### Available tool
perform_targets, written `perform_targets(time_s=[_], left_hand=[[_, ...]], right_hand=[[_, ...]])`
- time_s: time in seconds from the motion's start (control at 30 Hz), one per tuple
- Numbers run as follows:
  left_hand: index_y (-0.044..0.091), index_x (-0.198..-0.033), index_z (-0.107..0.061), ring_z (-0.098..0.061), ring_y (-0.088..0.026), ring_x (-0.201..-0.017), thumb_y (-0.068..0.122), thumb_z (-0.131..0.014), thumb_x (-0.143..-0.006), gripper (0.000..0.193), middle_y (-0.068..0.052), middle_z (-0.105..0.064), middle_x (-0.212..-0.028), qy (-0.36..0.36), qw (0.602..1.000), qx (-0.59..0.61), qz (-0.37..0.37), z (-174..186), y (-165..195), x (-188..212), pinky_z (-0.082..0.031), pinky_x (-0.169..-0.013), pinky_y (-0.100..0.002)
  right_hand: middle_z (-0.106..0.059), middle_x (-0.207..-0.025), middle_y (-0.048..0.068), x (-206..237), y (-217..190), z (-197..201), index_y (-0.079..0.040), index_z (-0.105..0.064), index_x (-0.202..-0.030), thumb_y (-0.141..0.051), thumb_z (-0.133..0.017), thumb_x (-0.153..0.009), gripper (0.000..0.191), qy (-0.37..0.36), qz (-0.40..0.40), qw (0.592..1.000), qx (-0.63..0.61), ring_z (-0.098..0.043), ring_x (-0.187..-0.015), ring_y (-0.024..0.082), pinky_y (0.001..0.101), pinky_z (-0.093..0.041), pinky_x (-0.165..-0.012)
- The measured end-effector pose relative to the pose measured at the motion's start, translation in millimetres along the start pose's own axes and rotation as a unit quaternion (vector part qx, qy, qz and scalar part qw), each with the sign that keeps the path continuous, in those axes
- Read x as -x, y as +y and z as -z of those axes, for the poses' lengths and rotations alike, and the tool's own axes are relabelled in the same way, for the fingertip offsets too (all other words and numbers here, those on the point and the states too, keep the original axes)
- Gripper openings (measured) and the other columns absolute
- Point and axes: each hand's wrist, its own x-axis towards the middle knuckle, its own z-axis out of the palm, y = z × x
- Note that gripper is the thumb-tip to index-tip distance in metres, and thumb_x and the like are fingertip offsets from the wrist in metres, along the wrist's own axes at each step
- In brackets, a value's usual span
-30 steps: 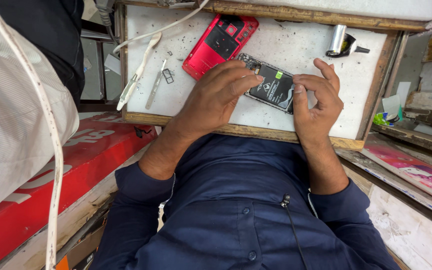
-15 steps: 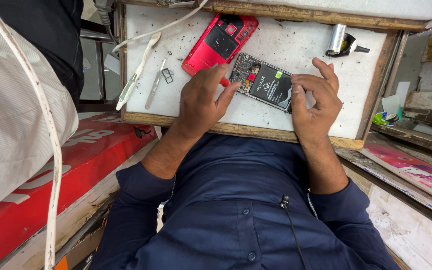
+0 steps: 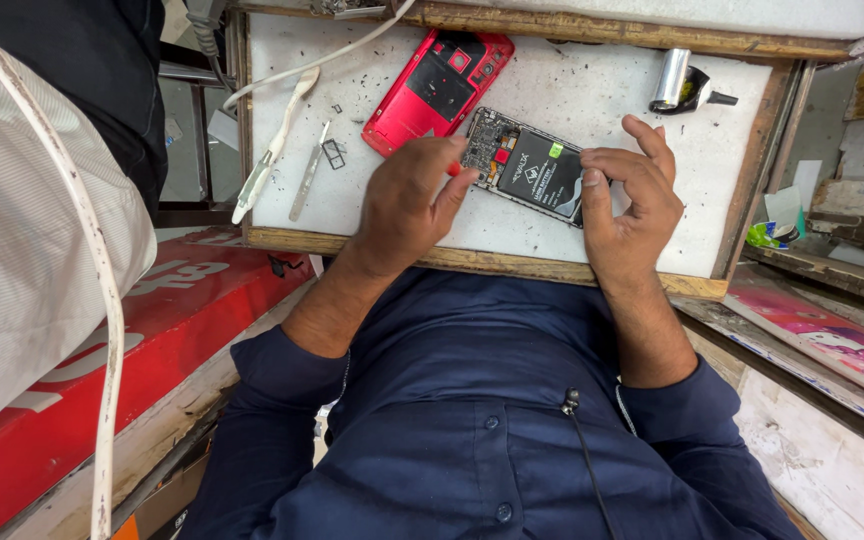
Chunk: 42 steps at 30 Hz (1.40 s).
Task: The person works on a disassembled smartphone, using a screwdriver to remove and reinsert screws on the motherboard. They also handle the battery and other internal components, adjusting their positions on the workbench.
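An opened phone lies on the white work board, its black battery and circuit board exposed. My left hand rests at the phone's left end with fingers curled around a small red-tipped tool that touches the circuit board. At the phone's right end, my right hand pinches the edge between thumb and fingers. The phone's red back cover lies face down just beyond the left hand.
A white-handled tool, a metal pry tool and a small tray lie at the board's left. A metal cylinder stands at the far right. A white cable hangs beside another person's striped sleeve.
My left hand has slid back off the phone toward its left end, uncovering the circuit board. My right hand's fingers have curled closer onto the phone's right edge.
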Motion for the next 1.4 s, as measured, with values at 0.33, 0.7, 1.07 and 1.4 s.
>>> perform_targets(time_s=[0.33, 0.7, 1.07, 1.4], left_hand=[[0.018, -0.133, -0.060, -0.065, -0.030, -0.106, -0.003, -0.077, -0.094, 0.047, -0.005, -0.060, -0.112, -0.054, 0.996, -0.013, -0.064, 6, 11, -19, -0.055, -0.093, -0.042], [0.018, -0.136, -0.052, -0.071, -0.024, -0.094, 0.007, -0.079, -0.099, 0.047, -0.005, -0.068, -0.102, -0.044, 0.997, -0.048, -0.030, 0, 12, -13, -0.058, -0.077, -0.036], [0.008, -0.145, -0.040, -0.070, -0.025, -0.091, 0.011, -0.083, -0.098, 0.063, -0.009, -0.068, -0.103, -0.011, 0.998, -0.055, -0.020, -2, 5, -6, -0.058, -0.079, -0.040], [0.010, -0.142, -0.042, -0.070, -0.019, -0.085, 0.020, -0.088, -0.093, 0.068, -0.007, -0.067, -0.100, 0.016, 1.000, -0.023, 0.015, -7, -2, -6, -0.060, -0.071, -0.031]], right_hand=[[-0.077, -0.110, 0.008, 1, 0, 0, -0.006, -0.074, -0.106, -0.004, -0.068, -0.104, 0.006, 0.005, 0.002, 1.000, 0.003, -0.054, -0.145, 0.034, 0.0583, -0.026, -0.132], [-0.077, -0.109, 0.008, 2, -2, 1, -0.006, -0.074, -0.106, -0.005, -0.068, -0.104, 0.006, 0.008, 0.001, 1.000, 0.011, -0.054, -0.144, 0.034, 0.0581, -0.027, -0.132], [-0.077, -0.110, 0.008, 2, -3, 0, -0.006, -0.073, -0.106, -0.005, -0.069, -0.104, 0.006, 0.000, -0.001, 1.000, 0.002, -0.054, -0.145, 0.034, 0.0582, -0.025, -0.133], [-0.077, -0.109, 0.007, 1, 3, -2, -0.007, -0.073, -0.105, -0.006, -0.069, -0.105, 0.005, 0.000, 0.008, 1.000, 0.003, -0.053, -0.145, 0.033, 0.0592, -0.025, -0.133]])
